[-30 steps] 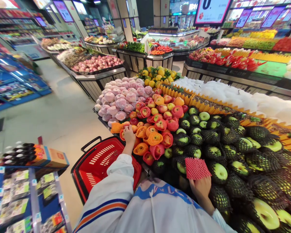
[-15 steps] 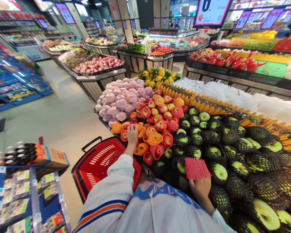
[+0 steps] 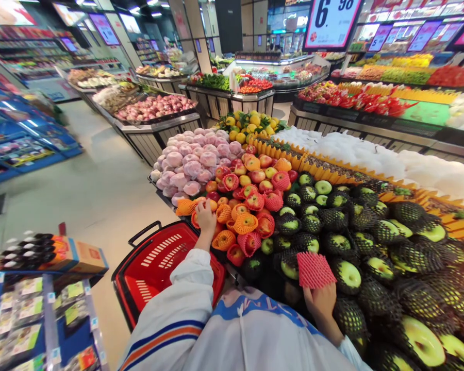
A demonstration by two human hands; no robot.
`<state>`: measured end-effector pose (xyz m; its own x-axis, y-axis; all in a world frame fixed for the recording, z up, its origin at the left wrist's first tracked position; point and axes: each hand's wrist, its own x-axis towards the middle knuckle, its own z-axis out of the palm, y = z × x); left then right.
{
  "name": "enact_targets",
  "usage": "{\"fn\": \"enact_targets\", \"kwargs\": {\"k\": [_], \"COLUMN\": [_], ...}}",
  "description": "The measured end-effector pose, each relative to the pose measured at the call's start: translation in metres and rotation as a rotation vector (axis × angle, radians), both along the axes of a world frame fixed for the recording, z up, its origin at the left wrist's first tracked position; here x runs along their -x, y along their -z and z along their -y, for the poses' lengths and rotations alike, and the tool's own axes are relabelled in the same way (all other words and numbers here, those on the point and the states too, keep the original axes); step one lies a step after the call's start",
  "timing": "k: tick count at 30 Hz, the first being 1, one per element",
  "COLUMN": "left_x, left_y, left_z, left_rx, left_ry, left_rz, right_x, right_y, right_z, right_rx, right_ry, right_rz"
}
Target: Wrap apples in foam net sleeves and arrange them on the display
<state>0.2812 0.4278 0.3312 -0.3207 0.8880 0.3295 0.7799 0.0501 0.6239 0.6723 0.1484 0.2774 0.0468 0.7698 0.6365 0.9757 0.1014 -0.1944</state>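
Observation:
My left hand (image 3: 206, 218) reaches over the near left corner of a heap of red and yellow apples (image 3: 257, 175). Its fingers are bent down and closed on an apple (image 3: 212, 205), mostly hidden by them. Beside these fingers lies an orange foam net (image 3: 186, 207). At the right, my right hand (image 3: 321, 301) grips a flattened pink foam net (image 3: 316, 270) by its lower edge and holds it up over green apples in black nets (image 3: 348, 274). Some heaped apples wear orange or pink foam nets.
A red shopping basket (image 3: 133, 281) with black handles stands at the left, below my left forearm. Pink wrapped fruit (image 3: 191, 164) is piled behind it, with yellow fruit (image 3: 251, 123) farther back. White-wrapped fruit (image 3: 371, 154) lines the far right side. A blue rack (image 3: 71, 327) stands lower left.
My left hand has shifted slightly left and down among the apples, and its fingers have bent lower. My right hand still holds the pink net in nearly the same place.

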Motion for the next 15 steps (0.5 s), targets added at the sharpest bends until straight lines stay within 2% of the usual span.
{"fn": "enact_targets", "kwargs": {"k": [4, 8, 13, 15], "left_x": [0.000, -0.007, -0.028, -0.042], "left_y": [-0.003, -0.015, -0.039, -0.050], "left_z": [0.003, 0.008, 0.031, 0.048], "left_rx": [-0.155, -0.228, -0.135, -0.063], "left_ry": [-0.109, -0.088, 0.035, 0.084], "left_rz": [0.358, 0.762, 1.147, 1.231], "right_x": [0.002, 0.007, 0.004, 0.003], "right_y": [-0.011, -0.038, -0.065, -0.069], "right_z": [-0.003, -0.007, -0.002, 0.000], "right_rx": [-0.052, -0.027, -0.036, 0.030], "right_ry": [-0.076, -0.132, -0.158, -0.164], "right_rz": [-0.129, -0.261, -0.364, -0.386]}}
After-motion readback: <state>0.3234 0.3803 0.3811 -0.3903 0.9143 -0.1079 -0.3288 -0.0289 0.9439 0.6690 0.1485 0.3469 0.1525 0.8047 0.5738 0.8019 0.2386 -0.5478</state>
